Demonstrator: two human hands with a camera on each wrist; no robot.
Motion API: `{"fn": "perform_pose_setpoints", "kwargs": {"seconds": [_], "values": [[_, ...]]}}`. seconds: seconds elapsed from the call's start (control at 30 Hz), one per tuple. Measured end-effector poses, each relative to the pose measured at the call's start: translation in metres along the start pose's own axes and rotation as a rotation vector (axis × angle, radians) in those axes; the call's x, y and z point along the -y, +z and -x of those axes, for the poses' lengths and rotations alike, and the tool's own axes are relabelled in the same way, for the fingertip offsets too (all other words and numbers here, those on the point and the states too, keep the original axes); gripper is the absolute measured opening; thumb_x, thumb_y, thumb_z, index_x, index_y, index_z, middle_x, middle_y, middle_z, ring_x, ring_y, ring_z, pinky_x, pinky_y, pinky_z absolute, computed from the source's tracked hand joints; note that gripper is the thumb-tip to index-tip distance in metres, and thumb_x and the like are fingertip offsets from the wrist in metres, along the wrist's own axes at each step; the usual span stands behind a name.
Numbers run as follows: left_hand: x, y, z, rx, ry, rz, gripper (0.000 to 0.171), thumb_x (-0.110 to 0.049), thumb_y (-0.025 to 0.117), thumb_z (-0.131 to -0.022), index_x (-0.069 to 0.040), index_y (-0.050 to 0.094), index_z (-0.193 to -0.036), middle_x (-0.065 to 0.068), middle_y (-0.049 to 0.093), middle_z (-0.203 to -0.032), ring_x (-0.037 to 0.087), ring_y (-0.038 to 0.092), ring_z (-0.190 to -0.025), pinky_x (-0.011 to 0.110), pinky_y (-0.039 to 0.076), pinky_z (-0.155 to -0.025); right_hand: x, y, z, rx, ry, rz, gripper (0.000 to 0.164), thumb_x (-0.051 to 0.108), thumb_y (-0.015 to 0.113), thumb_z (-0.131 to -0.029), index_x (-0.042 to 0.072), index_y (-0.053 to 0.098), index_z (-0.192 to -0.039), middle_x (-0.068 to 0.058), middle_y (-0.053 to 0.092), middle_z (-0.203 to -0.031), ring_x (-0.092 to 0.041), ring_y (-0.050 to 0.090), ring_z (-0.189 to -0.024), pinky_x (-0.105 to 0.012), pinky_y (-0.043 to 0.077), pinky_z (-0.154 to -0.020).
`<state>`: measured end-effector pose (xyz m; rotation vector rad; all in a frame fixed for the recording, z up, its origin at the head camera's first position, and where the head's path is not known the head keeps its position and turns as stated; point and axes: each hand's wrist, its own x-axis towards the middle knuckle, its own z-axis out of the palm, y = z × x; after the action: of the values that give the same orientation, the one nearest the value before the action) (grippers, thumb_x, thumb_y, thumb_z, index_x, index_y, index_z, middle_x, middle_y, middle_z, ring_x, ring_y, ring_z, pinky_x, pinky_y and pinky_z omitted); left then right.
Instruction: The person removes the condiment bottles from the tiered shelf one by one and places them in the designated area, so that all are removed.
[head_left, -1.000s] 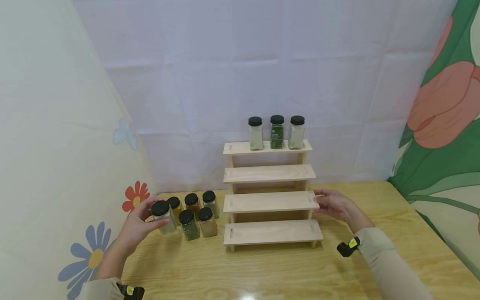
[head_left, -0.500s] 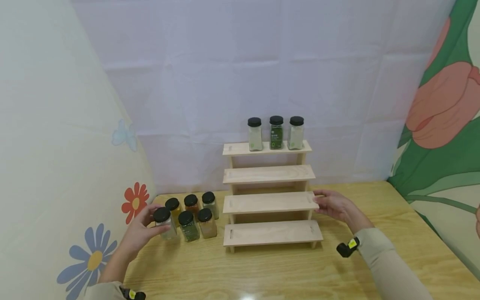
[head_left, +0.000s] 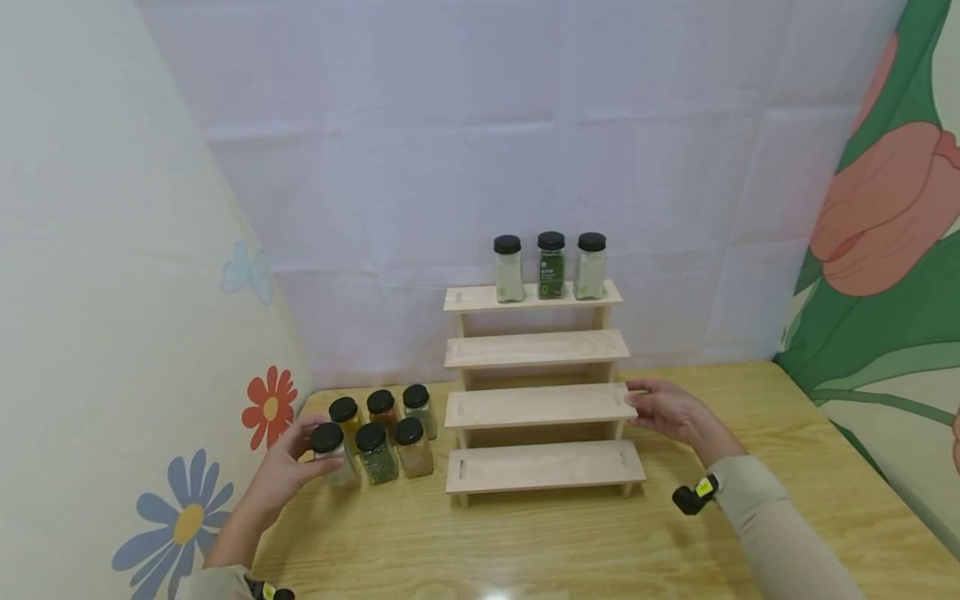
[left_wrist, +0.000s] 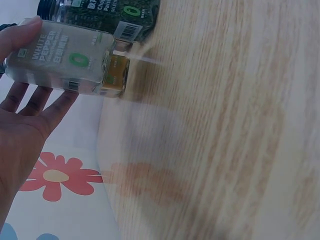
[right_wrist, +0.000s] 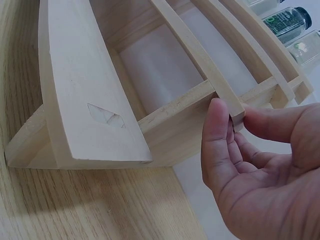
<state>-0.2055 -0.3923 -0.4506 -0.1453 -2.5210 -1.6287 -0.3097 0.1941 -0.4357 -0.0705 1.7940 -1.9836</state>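
Note:
My left hand holds a black-lidded spice jar, labelled white pepper, between thumb and fingers. It is nearly upright at the left front of a jar group; I cannot tell whether its base touches the table. Right beside it stands a jar of green herbs, with a yellow jar behind. At the right, my right hand pinches the end of the second-lowest step of a four-step wooden rack, thumb and fingers on the board's end in the right wrist view.
On the rack's top step stand two pale jars and a green jar. A tan jar, a red-brown jar and a pale jar stand left of the rack. White cloth hangs behind the wooden table.
My left hand has lowered the white pepper jar and brought it slightly right, in line with the front jars. The right hand stays on the rack.

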Motion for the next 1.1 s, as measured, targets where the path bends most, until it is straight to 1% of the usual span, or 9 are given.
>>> {"fn": "perform_pose_setpoints", "kwargs": {"seconds": [0.1,0.23,0.47,0.57,0.8,0.93,1.1], "values": [[0.002,0.001,0.0,0.005,0.0,0.001,0.062,-0.005,0.081,-0.085,-0.003,0.046,-0.136,-0.017,0.06,-0.11,-0.001,0.058,-0.101,0.027,0.055,-0.077,0.0,0.0,0.0,0.004,-0.003,-0.005,0.056,0.0,0.051,-0.103,-0.013,0.023,-0.15,-0.001,0.068,-0.094,-0.01,0.066,-0.082,-0.025,0.057,-0.073],[0.004,0.001,-0.001,0.011,-0.023,-0.013,0.063,-0.008,0.081,-0.086,-0.004,0.046,-0.137,-0.017,0.059,-0.112,-0.002,0.057,-0.102,0.028,0.054,-0.078,0.001,0.0,0.001,0.009,-0.005,-0.01,0.054,-0.001,0.051,-0.102,-0.013,0.025,-0.149,-0.001,0.068,-0.094,-0.01,0.066,-0.082,-0.026,0.057,-0.074],[0.01,0.002,-0.002,0.011,-0.032,-0.048,0.064,-0.009,0.082,-0.085,-0.005,0.046,-0.138,-0.016,0.058,-0.114,-0.003,0.056,-0.103,0.027,0.052,-0.079,0.001,0.001,0.0,0.004,0.003,-0.001,0.056,0.0,0.051,-0.103,-0.013,0.024,-0.15,-0.002,0.068,-0.094,-0.011,0.066,-0.082,-0.027,0.057,-0.075],[0.01,0.003,-0.001,0.007,-0.037,-0.043,0.065,-0.01,0.082,-0.085,-0.005,0.045,-0.138,-0.015,0.058,-0.114,-0.003,0.057,-0.102,0.026,0.053,-0.079,0.001,0.0,0.0,0.006,0.006,-0.002,0.056,0.0,0.051,-0.103,-0.013,0.024,-0.15,-0.002,0.067,-0.094,-0.011,0.066,-0.082,-0.026,0.057,-0.075],[0.015,0.004,-0.003,0.005,-0.021,-0.037,0.065,-0.009,0.082,-0.085,-0.003,0.044,-0.138,-0.017,0.057,-0.114,-0.004,0.056,-0.102,0.025,0.053,-0.079,0.002,-0.001,0.0,0.007,0.008,0.001,0.056,0.0,0.051,-0.103,-0.013,0.024,-0.149,-0.002,0.067,-0.095,-0.011,0.066,-0.082,-0.027,0.057,-0.075],[0.021,0.006,-0.004,-0.012,-0.012,-0.04,0.065,-0.008,0.083,-0.084,-0.002,0.045,-0.137,-0.018,0.057,-0.114,-0.004,0.057,-0.102,0.022,0.05,-0.082,0.002,-0.001,0.0,0.005,0.011,-0.008,0.056,0.0,0.051,-0.103,-0.013,0.023,-0.15,-0.002,0.067,-0.094,-0.011,0.066,-0.082,-0.026,0.057,-0.074],[0.024,0.009,-0.003,-0.022,-0.046,-0.057,0.065,-0.01,0.083,-0.084,-0.003,0.046,-0.137,-0.022,0.057,-0.113,-0.007,0.056,-0.102,0.019,0.048,-0.084,0.002,-0.001,0.001,0.017,0.006,-0.004,0.059,0.0,0.052,-0.103,-0.013,0.021,-0.151,-0.003,0.067,-0.096,-0.011,0.066,-0.082,-0.025,0.057,-0.073]]}}
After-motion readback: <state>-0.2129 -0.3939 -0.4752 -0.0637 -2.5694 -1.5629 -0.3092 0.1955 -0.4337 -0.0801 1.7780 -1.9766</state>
